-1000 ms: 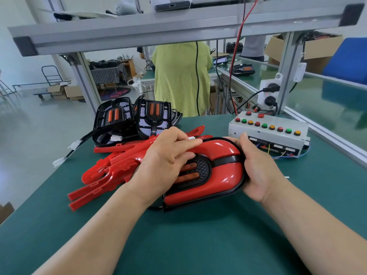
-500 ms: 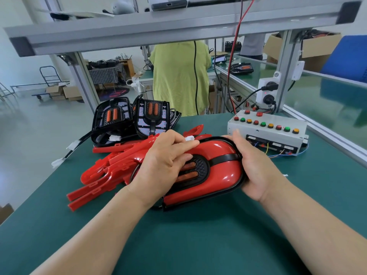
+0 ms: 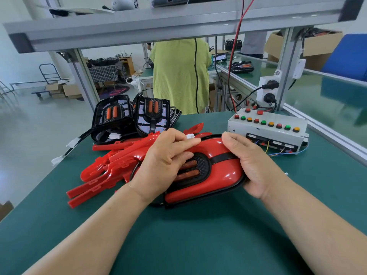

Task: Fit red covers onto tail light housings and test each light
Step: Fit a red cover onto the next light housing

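Red glossy plastic cover (image 3: 222,171) sits on a black plastic tail light housing (image 3: 198,204), whose rim shows as a dark line round the cover's near and right edges. The pair lies on the green-matted bench (image 3: 178,235), just in front of the person. A black grid insert (image 3: 202,165) with two orange bars shows in the middle of the cover.

The left hand (image 3: 162,165) lies flat over the left part of the cover. Its index finger stretches along the far edge, its thumb rests on the grid insert, and its fingers (image 3: 178,143) press down rather than clasp. The right hand (image 3: 256,161) wraps the right end, fingers curled over the far edge and palm against the near corner, gripping cover and housing together. A small white plug (image 3: 190,136) shows just behind the left index finger.

Loose red plastic covers (image 3: 107,169) are heaped left of the hands, and two uncovered black housings (image 3: 113,116) lean behind them. A grey metal test box (image 3: 266,128) with red, green and yellow buttons stands to the right. Its small white labels are too small to read.
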